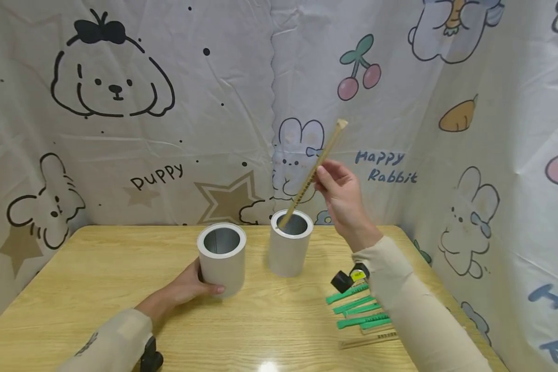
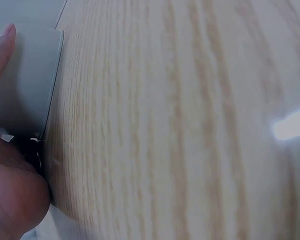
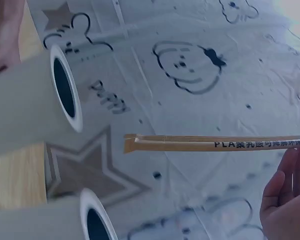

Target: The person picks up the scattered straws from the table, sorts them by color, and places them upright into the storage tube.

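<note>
My left hand [image 1: 186, 287] grips the lower side of a white cylindrical canister [image 1: 224, 274], with the thumb across its front. This canister stands upright on the table, uncapped, and its grey inside shows. A second, matching canister [image 1: 287, 256] stands slightly behind it to the right. Up above that one, my right hand [image 1: 343, 201] pinches a brown paper-wrapped straw [image 1: 305, 186] near its middle. The straw slants down to the left, and its lower end overlaps the second canister's mouth in the head view. In the right wrist view, the straw's wrapper [image 3: 190, 143] carries dark printed lettering.
Several green-wrapped straws [image 1: 353, 305] lie under my right forearm on the wooden table [image 1: 121, 268]. A brown-wrapped straw [image 1: 369, 341] lies nearer to me. A cloth curtain [image 1: 223, 103] printed with cartoon animals hangs behind the table and along its sides.
</note>
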Tool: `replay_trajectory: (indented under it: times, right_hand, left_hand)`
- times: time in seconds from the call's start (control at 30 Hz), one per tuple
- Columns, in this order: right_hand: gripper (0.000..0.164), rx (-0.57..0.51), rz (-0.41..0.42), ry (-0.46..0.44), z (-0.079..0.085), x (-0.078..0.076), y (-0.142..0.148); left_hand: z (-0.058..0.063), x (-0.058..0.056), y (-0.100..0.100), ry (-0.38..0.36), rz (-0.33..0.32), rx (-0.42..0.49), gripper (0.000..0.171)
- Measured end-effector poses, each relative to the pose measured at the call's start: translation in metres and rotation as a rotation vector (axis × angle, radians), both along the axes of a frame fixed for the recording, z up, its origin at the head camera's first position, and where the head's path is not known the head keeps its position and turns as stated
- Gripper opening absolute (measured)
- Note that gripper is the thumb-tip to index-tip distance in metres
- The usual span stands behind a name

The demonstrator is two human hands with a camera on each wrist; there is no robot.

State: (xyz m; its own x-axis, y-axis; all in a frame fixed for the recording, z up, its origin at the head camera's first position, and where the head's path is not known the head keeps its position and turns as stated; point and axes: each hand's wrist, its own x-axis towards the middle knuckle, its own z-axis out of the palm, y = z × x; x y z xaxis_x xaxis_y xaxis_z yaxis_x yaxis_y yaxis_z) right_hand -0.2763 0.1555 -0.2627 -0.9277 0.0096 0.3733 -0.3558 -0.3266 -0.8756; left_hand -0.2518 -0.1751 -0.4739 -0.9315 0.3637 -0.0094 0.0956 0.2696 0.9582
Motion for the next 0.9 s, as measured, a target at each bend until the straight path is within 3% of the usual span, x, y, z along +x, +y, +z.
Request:
replay_trajectory:
  times: [0.1, 0.2, 0.3, 0.47, 0.57, 0.73, 0.9]
  right_hand:
    - [0.035, 0.002, 0.025, -0.003, -0.008, -0.002, -0.031]
    - [0.026, 0.065, 0.038, -0.002, -0.024, -0.002, -0.06]
    - [0.012, 0.179, 0.05, -0.012, -0.048, -0.001, -0.086]
    - [0.019, 0.389, 0.058, -0.046, -0.087, 0.0, -0.113]
    - [0.021, 0.499, 0.093, -0.04, -0.1, 0.0, -0.115]
    - [0.029, 0.638, 0.17, -0.016, -0.09, 0.0, -0.093]
    - [0.036, 0.734, 0.145, 0.005, -0.067, -0.001, -0.042]
  left_hand:
    - [0.0, 0.0, 0.0, -0.003, -0.002, -0.002, 0.107]
    - [0.0, 0.0, 0.001, -0.012, 0.007, 0.001, 0.106]
    - [0.0, -0.001, 0.0, -0.014, 0.002, -0.001, 0.107]
    - [0.0, -0.001, -0.001, -0.021, -0.009, -0.001, 0.107]
    - [0.0, 0.0, -0.001, -0.013, -0.014, -0.009, 0.105]
    - [-0.001, 0.001, -0.002, -0.005, -0.014, -0.005, 0.106]
    - [-0.001, -0.002, -0.003, -0.008, -0.019, 0.019, 0.108]
